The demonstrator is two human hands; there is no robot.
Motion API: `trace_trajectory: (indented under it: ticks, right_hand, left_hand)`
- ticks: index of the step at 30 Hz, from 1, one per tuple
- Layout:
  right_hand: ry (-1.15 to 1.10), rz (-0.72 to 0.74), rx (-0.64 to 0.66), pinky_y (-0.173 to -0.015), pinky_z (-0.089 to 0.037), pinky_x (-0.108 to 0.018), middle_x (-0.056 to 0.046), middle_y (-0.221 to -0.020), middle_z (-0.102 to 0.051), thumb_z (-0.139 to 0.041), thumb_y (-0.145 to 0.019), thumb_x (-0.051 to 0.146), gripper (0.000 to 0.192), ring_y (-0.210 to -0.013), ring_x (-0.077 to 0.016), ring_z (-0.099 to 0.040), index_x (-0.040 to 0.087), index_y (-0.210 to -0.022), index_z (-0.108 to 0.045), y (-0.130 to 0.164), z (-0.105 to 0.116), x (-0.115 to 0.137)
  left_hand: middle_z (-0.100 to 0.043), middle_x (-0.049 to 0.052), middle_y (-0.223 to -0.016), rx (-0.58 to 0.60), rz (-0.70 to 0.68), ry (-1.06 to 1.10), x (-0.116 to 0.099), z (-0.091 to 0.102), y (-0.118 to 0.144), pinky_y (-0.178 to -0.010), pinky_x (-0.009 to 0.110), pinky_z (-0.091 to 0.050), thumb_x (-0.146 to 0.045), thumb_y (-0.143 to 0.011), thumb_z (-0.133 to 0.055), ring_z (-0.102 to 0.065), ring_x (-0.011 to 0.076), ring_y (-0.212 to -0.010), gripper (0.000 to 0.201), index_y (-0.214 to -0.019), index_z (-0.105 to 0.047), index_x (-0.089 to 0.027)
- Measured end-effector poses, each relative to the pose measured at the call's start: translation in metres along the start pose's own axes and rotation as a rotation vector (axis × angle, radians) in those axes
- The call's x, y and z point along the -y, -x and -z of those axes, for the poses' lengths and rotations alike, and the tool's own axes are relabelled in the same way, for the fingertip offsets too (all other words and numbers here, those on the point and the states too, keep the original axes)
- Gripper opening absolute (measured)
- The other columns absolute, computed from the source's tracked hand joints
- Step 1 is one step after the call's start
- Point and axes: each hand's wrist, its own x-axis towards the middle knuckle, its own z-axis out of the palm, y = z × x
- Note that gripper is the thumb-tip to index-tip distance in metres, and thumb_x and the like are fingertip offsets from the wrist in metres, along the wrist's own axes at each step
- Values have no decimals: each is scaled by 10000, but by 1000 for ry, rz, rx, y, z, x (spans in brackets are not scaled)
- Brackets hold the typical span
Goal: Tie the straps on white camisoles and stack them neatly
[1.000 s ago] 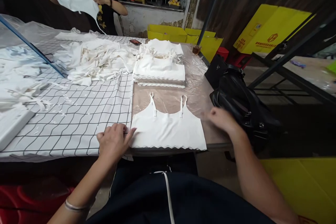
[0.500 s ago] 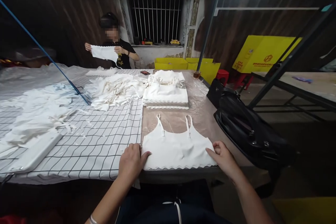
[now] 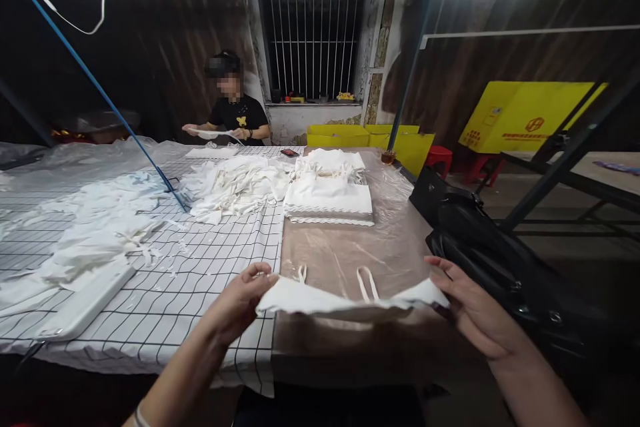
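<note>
A white strappy top [image 3: 345,303] hangs flat in the air just above the near edge of the table [image 3: 350,257]. My left hand [image 3: 240,300] pinches its left corner and my right hand [image 3: 470,310] grips its right corner. Its two straps lie loose on its upper side. Beyond it, a neat stack of folded white tops [image 3: 330,201] rests on clear plastic sheeting. To the left of that stack is a loose heap of white tops [image 3: 235,185] on a black-and-white grid cloth [image 3: 200,280].
A black bag [image 3: 480,247] sits at the table's right edge, close to my right hand. A person [image 3: 233,110] works with white cloth at the far end. A white flat board [image 3: 85,303] lies left. A blue rod [image 3: 100,90] slants over the table. Yellow boxes [image 3: 370,137] stand behind.
Both hands closed on the top's lower corners and lifted it off the table. The camera has tilted upward. The far person lowered their cloth onto the table.
</note>
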Motion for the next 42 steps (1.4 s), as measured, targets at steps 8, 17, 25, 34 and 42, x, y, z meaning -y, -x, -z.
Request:
trace_trajectory:
  ticks: [8,17,25,34,42]
  right_hand:
    - [20,450,-13,-496,-497,-169,46,-722,-541,-712,-713,162,216,-585,-77,-520,233,-829,-544,-162,-71,133]
    - [240,309,-119,-452,-461,-203,12,-681,-595,-662,-742,113,139,-532,-96,-540,188,-784,-553,-255,-95,129]
    - [442,131,-119,-417,-385,-196,34,-559,-567,-734,-666,157,115,-440,-73,-462,168,-713,-629,-260,-69,34]
    - [983,556,-178,-776,-516,-368,-97,-914,-698,-658,-769,387,327,-840,-236,-645,170,-1013,-666,-274,-61,28]
    - [1475,459,101,-1186,-108,-536,-99,-1617,-195,-340,-970,518,642,-1492,-337,-92,174,-1510,-307,-315,-116,23]
  left_hand:
    - [-647,48,-791,-6,-301,-121,-177,-53,-118,-561,181,-552,11,-771,-648,-626,89,-615,171,-850,-629,-139]
    - [-624,35,-718,-93,-294,-425,-200,-72,-234,-644,241,-578,-6,-757,-683,-627,95,-612,128,-823,-639,-107]
    - [-572,-20,-556,-145,-154,-637,-109,-33,-272,-522,225,-481,-57,-594,-759,-493,73,-467,202,-766,-668,-110]
    - [-627,137,-1165,-276,-474,-1039,-98,-37,-270,-946,415,-478,-268,-724,-716,-613,275,-1043,443,-1147,-663,-148]
    - [-123,99,-1632,38,-427,-1570,-82,-51,-315,-1168,530,-170,-548,-968,-249,-52,295,-1505,681,-1551,-183,-202]
